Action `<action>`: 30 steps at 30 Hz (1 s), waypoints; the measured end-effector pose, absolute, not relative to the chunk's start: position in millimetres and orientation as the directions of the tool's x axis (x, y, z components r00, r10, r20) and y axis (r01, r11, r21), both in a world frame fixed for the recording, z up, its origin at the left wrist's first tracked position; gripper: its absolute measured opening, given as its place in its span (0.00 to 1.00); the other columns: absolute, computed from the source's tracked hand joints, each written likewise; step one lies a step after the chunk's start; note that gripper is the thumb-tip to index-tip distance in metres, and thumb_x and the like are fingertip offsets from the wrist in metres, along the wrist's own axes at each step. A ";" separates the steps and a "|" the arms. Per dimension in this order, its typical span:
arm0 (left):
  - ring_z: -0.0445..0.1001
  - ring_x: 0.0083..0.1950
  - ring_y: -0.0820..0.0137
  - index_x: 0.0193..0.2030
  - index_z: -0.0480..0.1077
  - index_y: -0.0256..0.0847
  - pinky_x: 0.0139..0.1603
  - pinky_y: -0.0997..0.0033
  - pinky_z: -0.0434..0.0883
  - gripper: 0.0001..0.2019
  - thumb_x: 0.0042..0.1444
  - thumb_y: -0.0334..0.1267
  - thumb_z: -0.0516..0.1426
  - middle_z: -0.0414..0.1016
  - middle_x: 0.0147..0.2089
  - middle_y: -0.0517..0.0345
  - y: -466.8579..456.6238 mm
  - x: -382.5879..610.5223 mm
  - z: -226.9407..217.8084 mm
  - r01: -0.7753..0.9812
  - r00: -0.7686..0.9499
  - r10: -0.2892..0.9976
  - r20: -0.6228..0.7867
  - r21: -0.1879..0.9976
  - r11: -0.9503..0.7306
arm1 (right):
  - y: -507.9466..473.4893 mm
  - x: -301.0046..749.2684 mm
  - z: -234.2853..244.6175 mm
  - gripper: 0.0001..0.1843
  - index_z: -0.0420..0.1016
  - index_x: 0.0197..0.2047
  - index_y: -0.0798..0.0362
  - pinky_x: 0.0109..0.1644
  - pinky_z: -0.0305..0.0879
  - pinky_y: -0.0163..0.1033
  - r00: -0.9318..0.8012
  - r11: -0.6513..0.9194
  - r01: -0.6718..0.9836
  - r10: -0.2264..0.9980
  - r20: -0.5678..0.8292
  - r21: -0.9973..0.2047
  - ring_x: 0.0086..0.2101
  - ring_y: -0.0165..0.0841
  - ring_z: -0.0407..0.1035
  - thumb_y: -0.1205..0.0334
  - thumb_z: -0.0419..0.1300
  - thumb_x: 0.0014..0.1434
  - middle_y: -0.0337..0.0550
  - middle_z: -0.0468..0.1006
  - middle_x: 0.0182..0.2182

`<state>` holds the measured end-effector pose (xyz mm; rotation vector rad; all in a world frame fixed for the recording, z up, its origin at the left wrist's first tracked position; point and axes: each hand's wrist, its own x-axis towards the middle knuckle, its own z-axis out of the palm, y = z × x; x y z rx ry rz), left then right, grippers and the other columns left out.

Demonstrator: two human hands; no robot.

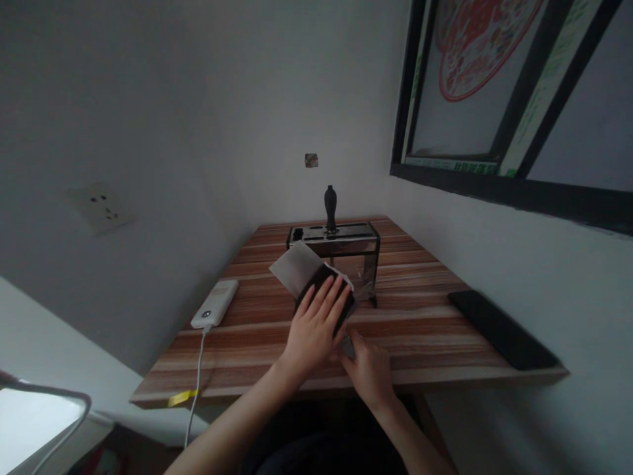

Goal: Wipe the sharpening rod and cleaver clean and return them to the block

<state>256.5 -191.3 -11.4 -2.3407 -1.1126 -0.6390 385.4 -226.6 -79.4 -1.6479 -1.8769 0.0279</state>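
My left hand lies with its fingers stretched out over a dark, flat piece. That piece appears to be inside or on a translucent plastic sleeve, whose whitish end sticks out to the upper left. Close to the table's front edge, my right hand pinches the sleeve's lower right end, where a bit of greyish film shows by the thumb. Just behind the sleeve stands a metal-topped frame with dark legs and an upright black handle; the sleeve hides part of its front.
On the wood-grain table, a white power bank with a white cable lies left. A black phone-like slab rests at the right edge. Yellow tape marks the front edge. Walls close in on both sides and behind.
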 end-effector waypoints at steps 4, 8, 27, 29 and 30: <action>0.47 0.69 0.67 0.67 0.48 0.43 0.67 0.63 0.47 0.26 0.64 0.45 0.44 0.47 0.69 0.60 -204.4 264.2 -24.8 0.720 0.659 0.538 0.526 -0.233 -0.654 | -225.4 386.4 -82.2 0.09 0.75 0.34 0.56 0.29 0.61 0.35 -0.017 0.207 0.877 0.916 0.402 -0.434 0.28 0.38 0.76 0.70 0.54 0.53 0.49 0.81 0.27; 0.45 0.69 0.70 0.67 0.47 0.41 0.68 0.65 0.45 0.26 0.64 0.45 0.42 0.47 0.69 0.61 -212.4 267.0 -27.8 0.650 0.726 0.503 0.469 -0.227 -0.726 | -222.7 388.0 -90.2 0.11 0.77 0.31 0.58 0.30 0.63 0.35 -0.036 0.218 0.879 0.917 0.398 -0.423 0.29 0.39 0.75 0.73 0.53 0.49 0.53 0.81 0.28; 0.42 0.70 0.70 0.68 0.46 0.43 0.67 0.61 0.48 0.26 0.64 0.45 0.42 0.43 0.70 0.62 -200.1 273.8 -11.7 0.719 0.678 0.563 0.472 -0.266 -0.643 | -223.8 387.0 -83.3 0.09 0.76 0.34 0.57 0.30 0.62 0.33 -0.009 0.197 0.868 0.924 0.383 -0.456 0.29 0.36 0.76 0.69 0.54 0.55 0.51 0.81 0.28; 0.43 0.70 0.68 0.68 0.46 0.43 0.67 0.60 0.48 0.26 0.64 0.46 0.44 0.42 0.70 0.61 -195.9 270.5 -6.3 0.748 0.647 0.578 0.498 -0.267 -0.607 | -224.5 386.3 -81.9 0.10 0.75 0.40 0.57 0.30 0.61 0.33 -0.008 0.216 0.862 0.910 0.415 -0.458 0.29 0.37 0.76 0.65 0.57 0.55 0.49 0.81 0.29; 0.43 0.70 0.67 0.68 0.46 0.44 0.67 0.59 0.48 0.27 0.64 0.46 0.44 0.42 0.70 0.61 -194.0 268.1 -3.1 0.763 0.630 0.586 0.510 -0.265 -0.589 | -224.9 385.9 -81.2 0.11 0.74 0.42 0.56 0.30 0.61 0.33 -0.009 0.224 0.863 0.903 0.429 -0.453 0.29 0.37 0.76 0.63 0.58 0.55 0.47 0.81 0.29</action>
